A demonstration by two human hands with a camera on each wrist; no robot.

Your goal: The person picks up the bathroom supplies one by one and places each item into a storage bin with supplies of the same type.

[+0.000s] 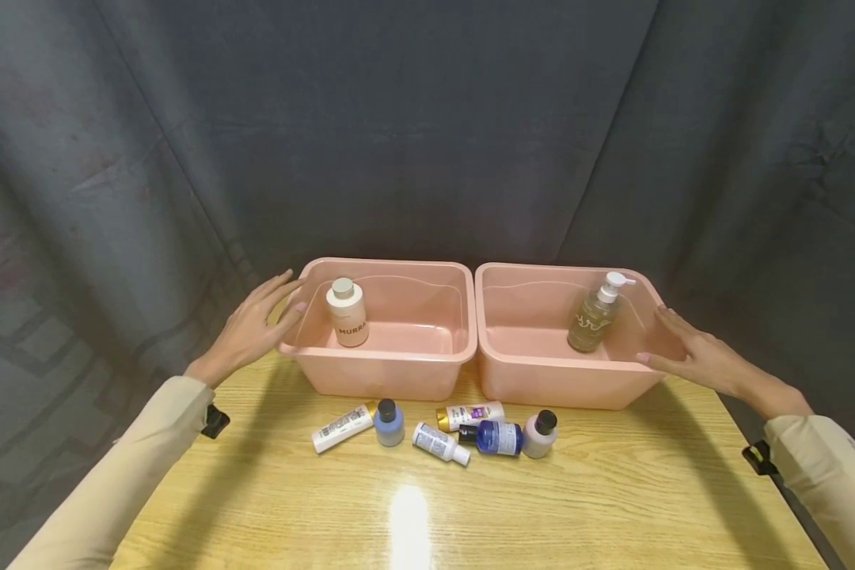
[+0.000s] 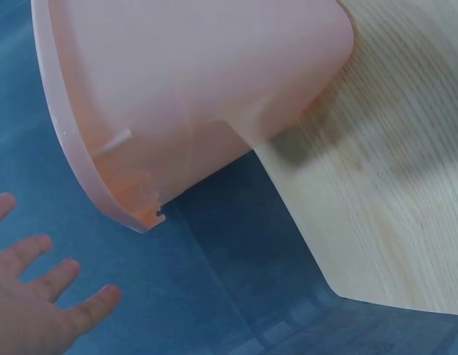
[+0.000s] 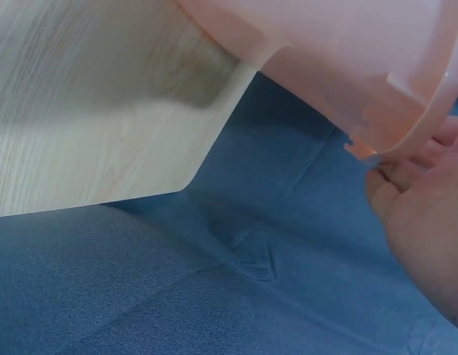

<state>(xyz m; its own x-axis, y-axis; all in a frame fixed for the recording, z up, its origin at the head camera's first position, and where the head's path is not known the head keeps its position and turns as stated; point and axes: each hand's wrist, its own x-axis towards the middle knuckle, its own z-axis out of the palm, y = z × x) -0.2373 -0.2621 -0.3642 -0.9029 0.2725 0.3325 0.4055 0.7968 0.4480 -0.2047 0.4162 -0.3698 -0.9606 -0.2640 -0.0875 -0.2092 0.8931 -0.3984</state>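
- Your left hand (image 1: 252, 324) is beside the outer end of the pink left bin (image 1: 378, 376); its fingers (image 2: 57, 281) are spread wide with nothing in them, and the left wrist view shows them apart from the rim.
- Your right hand (image 1: 708, 360) is at the outer end of the pink right bin (image 1: 552, 386); its thumb is spread from its loosely extended fingers, which hold no bottle and appear to meet the rim in the right wrist view.
- Both bins stand side by side on the wooden tabletop (image 1: 313, 514), near its far edge.
- Inside the left bin you have an upright white bottle (image 1: 347, 313) lettered "MURRA", near your left hand.
- Inside the right bin a greenish pump bottle (image 1: 594, 317) leans slightly, its nozzle pointing right.
- In front of the bins you see, left to right, a white tube (image 1: 342, 428) lying down, a light-blue bottle (image 1: 389, 429) standing, then a white bottle (image 1: 436, 442), a gold-capped bottle (image 1: 473, 416) and a dark-blue bottle (image 1: 499, 437) lying close together, and a pale pink bottle (image 1: 538, 438) standing.
- A grey-blue curtain (image 1: 399, 142) hangs behind.
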